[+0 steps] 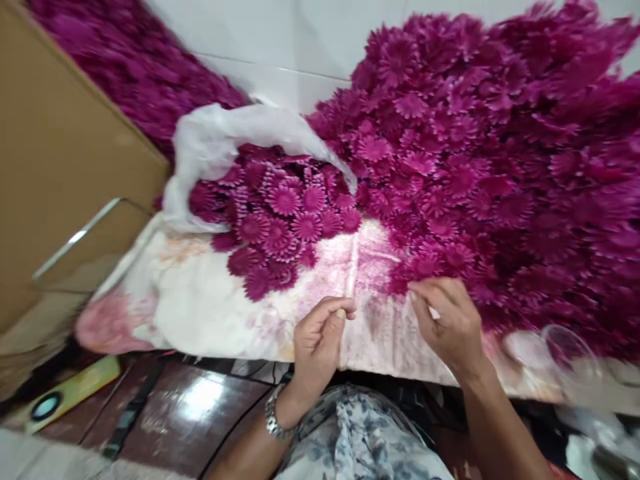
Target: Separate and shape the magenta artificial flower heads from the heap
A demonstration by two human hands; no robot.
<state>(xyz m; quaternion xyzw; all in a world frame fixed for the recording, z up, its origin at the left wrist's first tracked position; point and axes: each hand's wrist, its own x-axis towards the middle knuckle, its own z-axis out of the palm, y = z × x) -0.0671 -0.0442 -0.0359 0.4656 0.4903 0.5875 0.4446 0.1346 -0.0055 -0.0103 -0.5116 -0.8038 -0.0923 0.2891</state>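
My left hand (320,340) is over the stained cloth (195,300), thumb and index finger pressed together. Whatever may be in that pinch is too small to make out. To the right, my right hand (449,327) has its thumb and fingertips closed at the petals of a magenta artificial flower (399,283) on the near edge of a big heap. That large heap of magenta flower heads (465,160) spreads over the right side. Left of centre, more flower heads (285,227) spill in neat stacked rows from a white plastic bag (200,140).
A cardboard panel (75,153) stands at the left, with magenta flowers (135,60) behind it. White tiles (260,33) form the back wall. A clear plastic container (570,350) sits at the front right. Below the table edge is a yellow-green object (75,393) with a round dark part.
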